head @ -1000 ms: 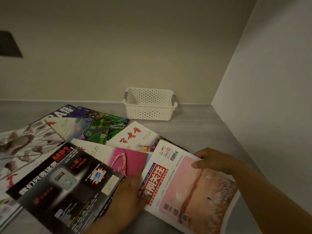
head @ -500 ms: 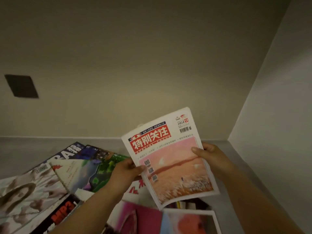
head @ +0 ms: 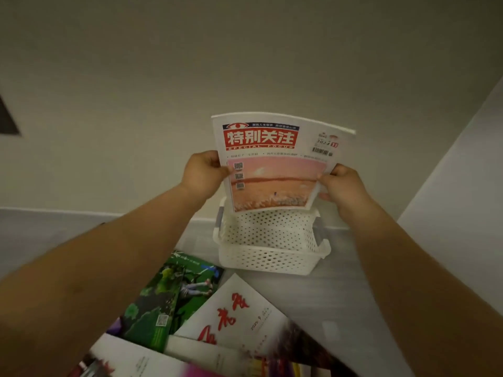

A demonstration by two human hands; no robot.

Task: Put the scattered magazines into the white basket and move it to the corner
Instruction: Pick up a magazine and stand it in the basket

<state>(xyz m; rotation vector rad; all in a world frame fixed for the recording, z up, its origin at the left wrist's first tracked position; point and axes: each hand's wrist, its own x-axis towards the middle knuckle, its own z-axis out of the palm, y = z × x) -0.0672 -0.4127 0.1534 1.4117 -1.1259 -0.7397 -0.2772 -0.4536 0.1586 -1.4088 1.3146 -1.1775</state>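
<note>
Item: pink-cover magazine (head: 275,170), upright, bowed, lower edge over white basket (head: 269,251). Left hand (head: 202,174) and right hand (head: 341,186) each pinch a side edge. Risk: wider than basket mouth; may catch rim, tipping the light basket. Other magazines (head: 239,317) remain on floor.

Dim, warm, even indoor light — soft shadows only; motion-blurred along the bottom edge (scattered glossy magazines (head: 217,336) smeared), wide-angle bending at the sides.

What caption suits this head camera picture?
Both hands, left and right, hold a pink-covered magazine upright over the white basket.
</note>
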